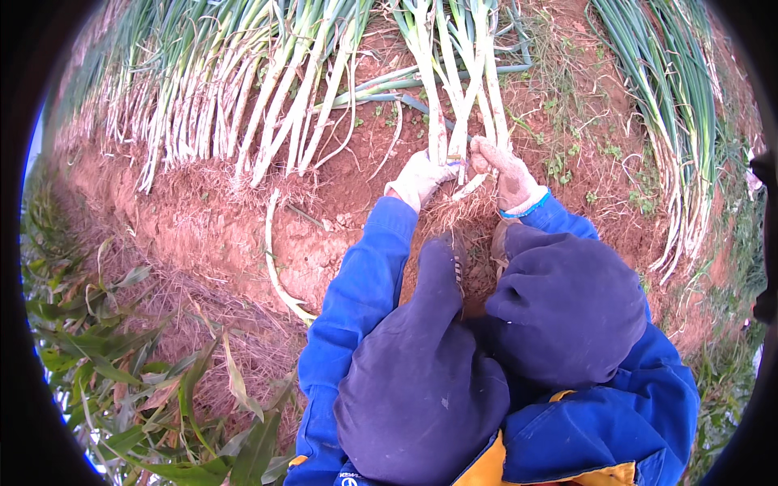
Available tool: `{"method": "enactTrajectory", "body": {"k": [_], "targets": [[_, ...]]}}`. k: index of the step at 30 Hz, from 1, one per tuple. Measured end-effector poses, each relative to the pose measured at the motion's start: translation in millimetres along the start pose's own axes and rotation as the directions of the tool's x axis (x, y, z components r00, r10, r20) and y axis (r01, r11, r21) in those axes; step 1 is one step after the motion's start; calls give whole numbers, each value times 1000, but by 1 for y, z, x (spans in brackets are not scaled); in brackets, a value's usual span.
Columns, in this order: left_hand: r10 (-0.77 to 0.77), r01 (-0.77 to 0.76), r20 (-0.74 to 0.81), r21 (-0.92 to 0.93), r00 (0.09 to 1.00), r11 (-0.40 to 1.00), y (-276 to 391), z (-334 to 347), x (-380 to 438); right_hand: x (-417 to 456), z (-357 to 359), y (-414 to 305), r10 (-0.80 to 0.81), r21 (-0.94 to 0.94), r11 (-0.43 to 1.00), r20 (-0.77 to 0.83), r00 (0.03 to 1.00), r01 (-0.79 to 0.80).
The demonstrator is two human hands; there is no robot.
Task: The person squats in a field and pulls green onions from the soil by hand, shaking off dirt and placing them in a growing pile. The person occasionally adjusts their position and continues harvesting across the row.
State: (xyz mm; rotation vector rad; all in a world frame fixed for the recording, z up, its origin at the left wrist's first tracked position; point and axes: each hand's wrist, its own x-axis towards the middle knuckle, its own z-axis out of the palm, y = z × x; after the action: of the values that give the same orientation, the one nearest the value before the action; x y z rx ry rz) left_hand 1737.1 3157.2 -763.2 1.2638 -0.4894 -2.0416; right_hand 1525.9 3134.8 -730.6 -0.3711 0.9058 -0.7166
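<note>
Several long green onions (459, 109) lie before me, white shanks towards me, roots by my shoes. My left hand (423, 177), in a pale work glove, is at the lower left of this bunch, its fingers by a strip or tie near the root end. My right hand (506, 173), in a soiled glove with a blue cuff edge, is at the right side of the shanks, fingers bent. The hair-like roots (462, 209) hang between both hands. Whether either hand is closed on the shanks is hard to tell.
A long row of green onions (200, 115) lies on the reddish soil at left, another bundle (687, 146) at right. A single bent onion stalk (271, 255) lies left of my sleeve. Leafy plants (200, 425) and dry grass are at lower left. My bent knees are close below my hands.
</note>
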Motion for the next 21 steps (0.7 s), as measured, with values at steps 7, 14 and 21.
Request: {"method": "enactTrajectory", "body": {"k": [7,14,21], "targets": [[14,-12,-11,141,1000,990,-3,-10,-2,-7,8,-3,-5,129,992,62,998,-3],[-36,34,2,225,999,974,-5,12,9,-12,-22,-1,-92,208,972,-85,992,108],[161,-57,-361,283,919,957,-31,-8,15,-19,-29,2,-105,68,989,-276,955,128]]}}
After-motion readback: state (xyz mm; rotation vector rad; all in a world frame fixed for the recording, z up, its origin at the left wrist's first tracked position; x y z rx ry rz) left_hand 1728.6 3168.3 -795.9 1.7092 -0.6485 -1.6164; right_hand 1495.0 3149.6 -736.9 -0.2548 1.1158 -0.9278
